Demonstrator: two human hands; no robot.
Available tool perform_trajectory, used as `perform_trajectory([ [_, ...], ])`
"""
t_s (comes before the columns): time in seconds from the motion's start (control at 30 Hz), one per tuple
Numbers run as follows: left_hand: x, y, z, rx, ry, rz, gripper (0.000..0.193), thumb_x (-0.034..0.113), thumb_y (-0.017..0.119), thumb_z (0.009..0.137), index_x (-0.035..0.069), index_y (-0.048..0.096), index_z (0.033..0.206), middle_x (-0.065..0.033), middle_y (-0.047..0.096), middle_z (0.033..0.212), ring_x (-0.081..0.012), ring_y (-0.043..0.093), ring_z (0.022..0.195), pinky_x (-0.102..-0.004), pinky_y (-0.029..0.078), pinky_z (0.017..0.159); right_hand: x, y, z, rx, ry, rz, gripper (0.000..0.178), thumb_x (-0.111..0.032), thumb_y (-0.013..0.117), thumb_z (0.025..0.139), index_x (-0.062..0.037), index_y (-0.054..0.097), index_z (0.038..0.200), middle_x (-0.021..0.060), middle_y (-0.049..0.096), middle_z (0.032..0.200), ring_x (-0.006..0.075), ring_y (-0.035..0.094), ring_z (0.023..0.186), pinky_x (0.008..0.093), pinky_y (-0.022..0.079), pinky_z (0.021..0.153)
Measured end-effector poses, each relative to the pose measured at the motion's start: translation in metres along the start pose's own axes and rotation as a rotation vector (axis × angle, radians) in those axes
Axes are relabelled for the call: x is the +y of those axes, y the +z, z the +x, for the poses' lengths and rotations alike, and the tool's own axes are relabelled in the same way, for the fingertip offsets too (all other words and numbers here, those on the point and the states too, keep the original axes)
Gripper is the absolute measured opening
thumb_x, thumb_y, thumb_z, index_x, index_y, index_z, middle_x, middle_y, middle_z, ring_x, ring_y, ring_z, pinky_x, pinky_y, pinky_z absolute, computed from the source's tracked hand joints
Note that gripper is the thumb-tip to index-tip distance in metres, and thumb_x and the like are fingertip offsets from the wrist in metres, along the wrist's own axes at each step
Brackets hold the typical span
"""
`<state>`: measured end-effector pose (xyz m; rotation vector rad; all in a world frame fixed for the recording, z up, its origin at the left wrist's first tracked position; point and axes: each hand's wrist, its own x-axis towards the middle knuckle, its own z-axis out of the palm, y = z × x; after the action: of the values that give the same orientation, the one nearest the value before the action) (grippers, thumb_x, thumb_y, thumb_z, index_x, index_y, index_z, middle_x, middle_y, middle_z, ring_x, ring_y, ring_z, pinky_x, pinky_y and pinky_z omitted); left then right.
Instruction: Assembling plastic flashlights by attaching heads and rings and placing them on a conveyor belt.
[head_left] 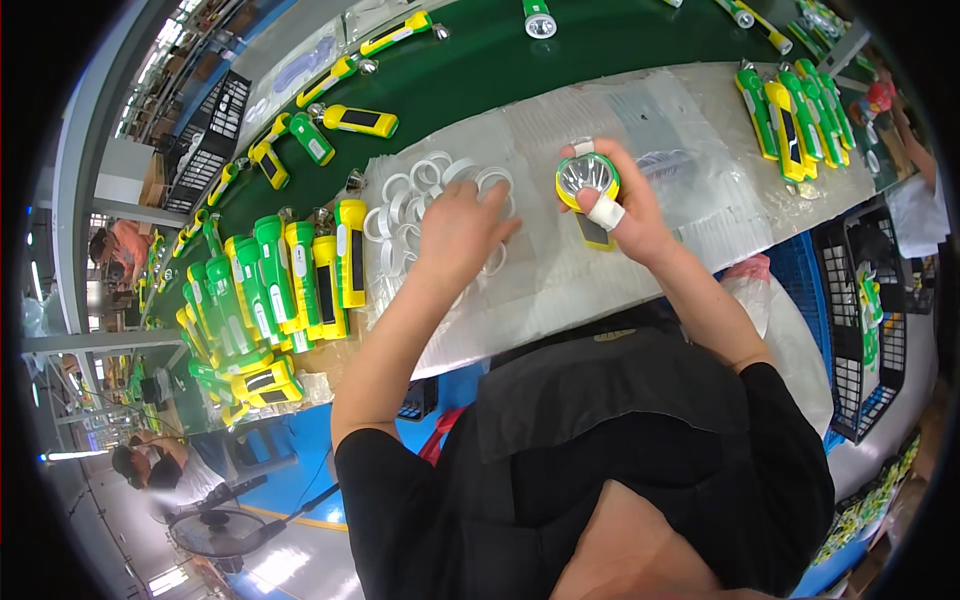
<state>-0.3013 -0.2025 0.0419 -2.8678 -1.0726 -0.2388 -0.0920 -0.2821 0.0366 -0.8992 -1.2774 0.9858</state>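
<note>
A yellow and green flashlight (587, 182) is in my right hand (638, 215), its shiny reflector turned up toward me. White tape or finger covers wrap the thumb and a finger of that hand. On the left, my left hand (460, 235) is over a pile of white plastic rings (397, 208), fingers apart and touching the pile. Whether a ring is caught under the fingertips is hidden. The rings lie on a work surface covered with clear plastic sheeting (540, 290).
Several green and yellow flashlights (270, 265) stand packed together at the left, and another group (795, 125) is at the far right. More flashlights lie on the green conveyor belt (470, 85) beyond. Black crates (855, 390) stand at the right. Other people are in the background.
</note>
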Motion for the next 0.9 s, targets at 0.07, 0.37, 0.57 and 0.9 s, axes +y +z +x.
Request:
perform_trajectory([
  [0.07,0.001,-0.015,0.003,0.091,-0.076,-0.444,0.039,0.024,0.071,0.085,0.004,0.056,0.115,-0.0154,0.06,0.101,-0.027,0.063,0.091,-0.0367,0.054,0.074,-0.004,0.002,0.002,0.049,-0.003,0.047,0.04,-0.019,0.06,0.091,-0.0025,0.045,0.124,0.0088,0.06,0.096,0.016,0.061,0.084,0.0299,0.05,0.076],
  [0.37,0.038,-0.031,0.031,0.636,0.153,-1.321,0.035,0.003,0.077,0.077,0.004,0.054,0.103,-0.015,0.058,0.117,-0.0225,0.062,0.101,-0.0331,0.05,0.088,0.008,-0.001,0.016,0.015,-0.073,0.089,0.036,-0.013,0.062,0.091,-0.0062,0.046,0.122,0.0047,0.058,0.1,0.0102,0.059,0.086,0.0266,0.05,0.072],
  [0.57,0.038,-0.023,0.036,0.764,0.094,-1.048,0.026,0.009,0.075,0.08,0.002,0.062,0.102,-0.016,0.06,0.111,-0.0243,0.06,0.1,-0.0327,0.049,0.083,0.011,-0.004,0.013,-0.052,0.079,0.233,0.046,-0.023,0.068,0.09,-0.0063,0.045,0.126,0.0042,0.057,0.106,0.0114,0.056,0.094,0.0266,0.049,0.08],
  [0.9,0.046,-0.036,0.07,0.47,0.184,-1.047,0.017,0.015,0.074,0.081,0.004,0.068,0.092,-0.0126,0.057,0.11,-0.0201,0.059,0.091,-0.0296,0.048,0.075,0.017,-0.001,0.015,-0.107,-0.062,0.084,0.06,-0.033,0.07,0.089,-0.0019,0.042,0.132,0.0075,0.056,0.113,0.0159,0.056,0.103,0.0316,0.048,0.087],
])
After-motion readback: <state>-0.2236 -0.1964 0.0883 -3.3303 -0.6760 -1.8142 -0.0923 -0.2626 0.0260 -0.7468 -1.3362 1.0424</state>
